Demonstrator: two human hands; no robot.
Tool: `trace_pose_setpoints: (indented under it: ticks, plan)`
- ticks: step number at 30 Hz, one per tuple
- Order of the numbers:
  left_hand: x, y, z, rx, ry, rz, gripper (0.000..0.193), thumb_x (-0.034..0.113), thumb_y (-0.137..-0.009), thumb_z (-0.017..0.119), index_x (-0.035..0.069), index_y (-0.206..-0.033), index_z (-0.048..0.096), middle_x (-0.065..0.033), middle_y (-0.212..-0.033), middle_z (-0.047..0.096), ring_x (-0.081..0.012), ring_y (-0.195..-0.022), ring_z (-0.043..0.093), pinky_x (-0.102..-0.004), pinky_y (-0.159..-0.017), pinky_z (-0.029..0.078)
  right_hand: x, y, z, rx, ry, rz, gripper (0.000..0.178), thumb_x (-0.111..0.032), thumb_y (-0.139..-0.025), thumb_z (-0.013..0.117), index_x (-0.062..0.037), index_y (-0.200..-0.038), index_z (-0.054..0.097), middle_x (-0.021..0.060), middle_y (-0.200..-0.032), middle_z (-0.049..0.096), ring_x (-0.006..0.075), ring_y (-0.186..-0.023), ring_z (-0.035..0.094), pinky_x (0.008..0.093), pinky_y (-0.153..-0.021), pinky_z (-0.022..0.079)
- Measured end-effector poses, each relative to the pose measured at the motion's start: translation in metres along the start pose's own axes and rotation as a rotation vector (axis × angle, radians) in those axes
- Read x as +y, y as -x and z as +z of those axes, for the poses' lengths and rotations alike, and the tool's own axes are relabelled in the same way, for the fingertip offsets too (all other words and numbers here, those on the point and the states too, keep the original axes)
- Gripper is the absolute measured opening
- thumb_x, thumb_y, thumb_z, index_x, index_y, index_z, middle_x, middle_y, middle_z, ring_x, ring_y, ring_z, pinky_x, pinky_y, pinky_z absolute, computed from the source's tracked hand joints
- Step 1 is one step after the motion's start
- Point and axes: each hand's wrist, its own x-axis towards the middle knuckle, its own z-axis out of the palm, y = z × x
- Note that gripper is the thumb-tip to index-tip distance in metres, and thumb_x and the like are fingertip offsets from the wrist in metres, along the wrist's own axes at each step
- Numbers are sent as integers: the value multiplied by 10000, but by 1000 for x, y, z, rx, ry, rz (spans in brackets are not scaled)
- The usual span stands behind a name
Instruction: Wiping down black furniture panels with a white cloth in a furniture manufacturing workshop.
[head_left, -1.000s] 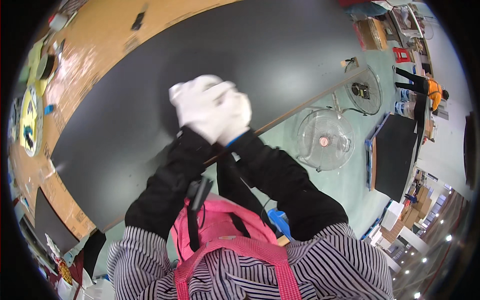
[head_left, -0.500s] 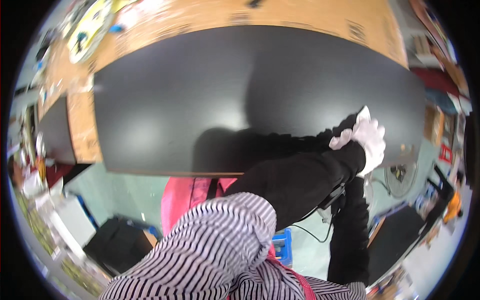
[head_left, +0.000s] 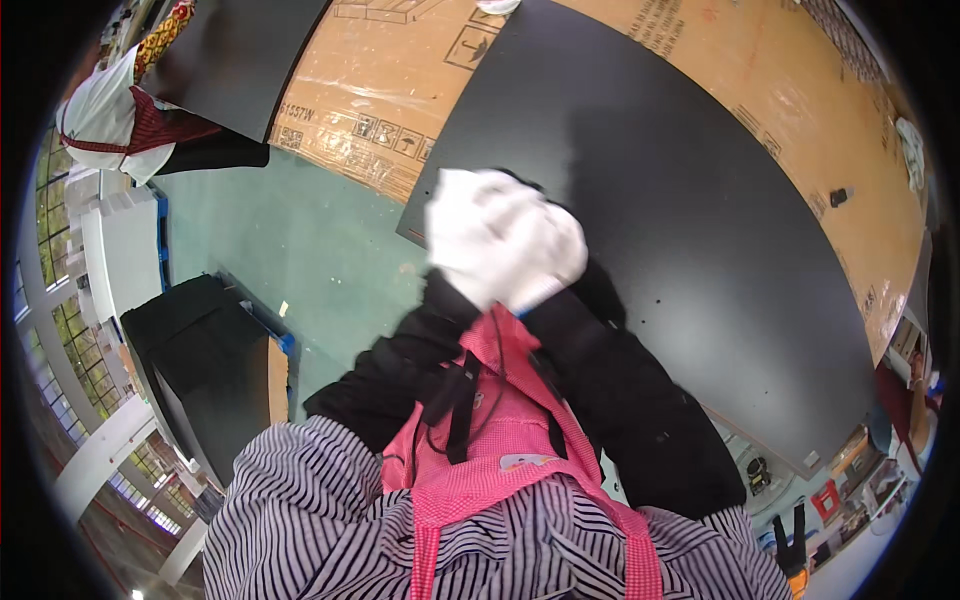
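Note:
My left hand [head_left: 461, 245] and my right hand [head_left: 546, 262], both in white gloves, are brought together before my chest. They overlap in one blurred white mass, so the fingers are smeared and anything between them cannot be made out. Below and around them is the near left end of a large black panel [head_left: 700, 210], lying flat with a few small dark dots on its surface. Black sleeves cover both forearms. A pink apron [head_left: 520, 430] with dark straps and a thin cord hangs close under my wrists.
Cardboard [head_left: 370, 100] under clear film surrounds the panel; a small dark object [head_left: 838, 197] lies on it at right. Another person [head_left: 110, 115] stands at far left by a second dark panel [head_left: 235, 60]. A black-covered stack [head_left: 200, 350] stands on the left floor.
My hands have left the right part of the panel and come together in front of my chest. The view has swung left, bringing the other person and the panel's left end into sight.

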Motion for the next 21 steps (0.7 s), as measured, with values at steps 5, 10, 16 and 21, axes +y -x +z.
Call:
trace_pose_setpoints:
  ticks: [5,10,16,21]
  plan:
    - [-91,-50,-31,32,157,-334,170,178,-907,760,54,-1012,808,-101,-1078,738,-234,-1014,696,-372,-924,548,96,-125,7,-104,958,-271,190,-302,-999,515,-180,-1064,645,12,-984,683,176,-869,668,373,-819,553]
    - [-41,-65,4,29,-73,-124,176,165,-893,763,61,-1027,809,-104,-1077,735,-246,-1008,703,-378,-891,568,11,-111,25,239,1430,-449,219,-318,-919,610,-155,-783,663,74,-784,708,236,-796,718,395,-693,531]
    - [116,-72,143,-173,-63,323,214,399,-897,704,226,-951,817,4,-1063,723,-271,-947,636,-418,-858,450,-220,16,-11,532,1956,-764,298,-351,-842,781,-64,-839,706,117,-757,718,314,-708,735,400,-678,581]
    - [299,-35,295,-464,-11,527,220,462,-850,656,242,-845,654,24,-914,640,-223,-901,637,-460,-731,460,-356,132,-92,641,2097,-325,294,-345,-846,782,-64,-865,696,116,-790,713,301,-732,729,393,-687,578]
